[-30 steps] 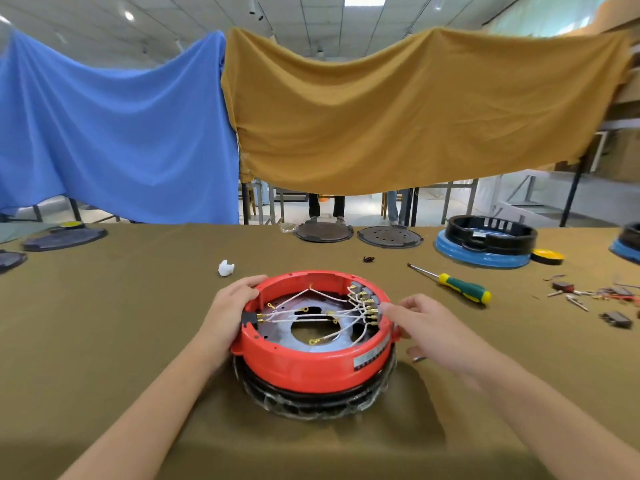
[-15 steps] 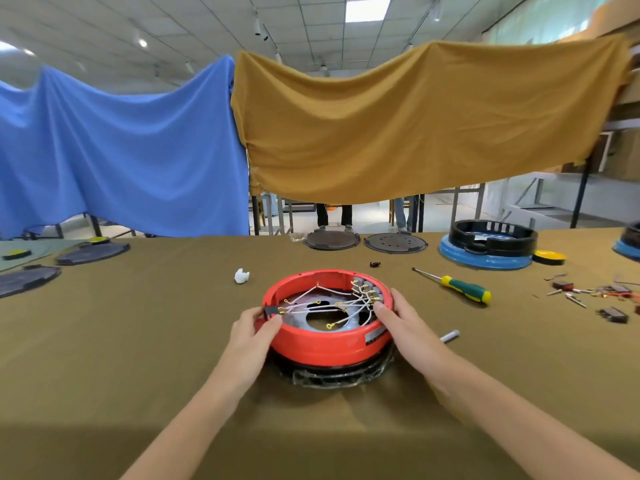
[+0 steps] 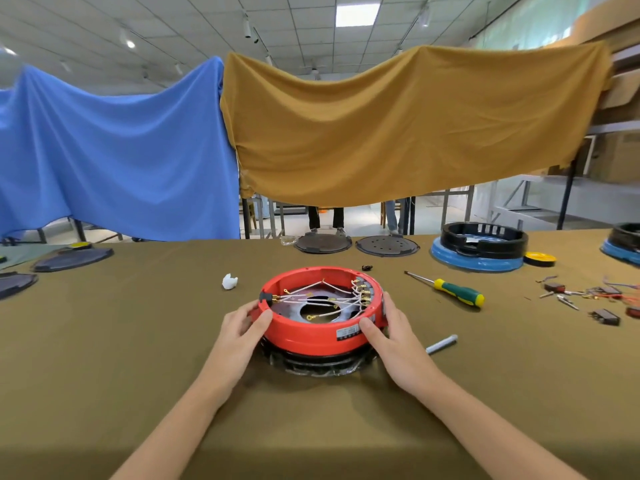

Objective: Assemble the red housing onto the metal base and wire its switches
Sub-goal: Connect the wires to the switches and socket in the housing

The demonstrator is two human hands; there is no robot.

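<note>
The round red housing (image 3: 311,339) sits on top of the dark metal base (image 3: 317,366) in the middle of the table. Inside it, white wires (image 3: 313,296) with gold ring terminals run across to a row of switch terminals (image 3: 362,293) on the right inner wall. My left hand (image 3: 242,332) grips the housing's left rim, thumb on the outer wall. My right hand (image 3: 389,336) grips the right rim the same way. Part of the base is hidden under the housing.
A green-and-yellow screwdriver (image 3: 450,291) lies to the right, a small grey cylinder (image 3: 441,344) nearer my right hand. Loose small parts (image 3: 588,299) are scattered far right. A white scrap (image 3: 229,281) lies to the left. A black-and-blue unit (image 3: 479,245) and dark round plates (image 3: 387,245) stand at the back.
My right hand came in from beside the housing and took hold of its right rim. My left hand shifted to the front-left rim. The view pulled back from the housing.
</note>
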